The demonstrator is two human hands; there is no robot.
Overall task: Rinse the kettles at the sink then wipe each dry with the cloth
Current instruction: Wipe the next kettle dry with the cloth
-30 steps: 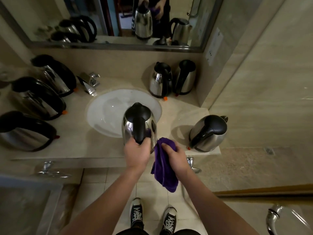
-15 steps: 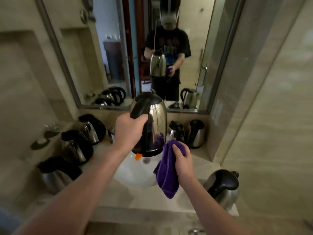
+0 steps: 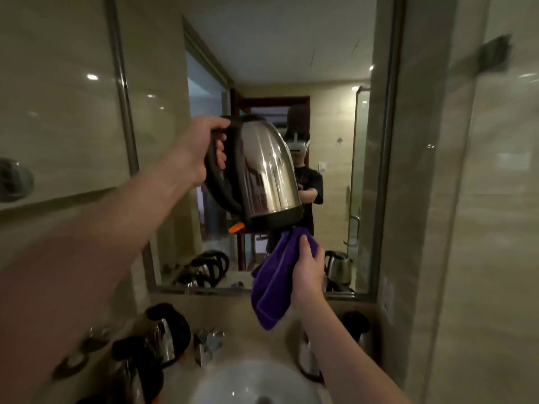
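Reaching up from the lower right, the right hand (image 3: 309,266) bunches the purple cloth (image 3: 272,282) in curled fingers, thumb laid over the top fold; most of the fabric hangs loose to the left of and below the fist, its top edge touching the underside of the kettle (image 3: 262,173). That steel kettle is held aloft and tilted in front of the mirror (image 3: 335,83), its black base just above the cloth. The left hand (image 3: 201,150) grips the kettle's black handle, fingers wrapped through the loop, thumb over the top. Below lie the white sink (image 3: 250,383), the tap (image 3: 208,345) and more kettles (image 3: 163,333) on the counter.
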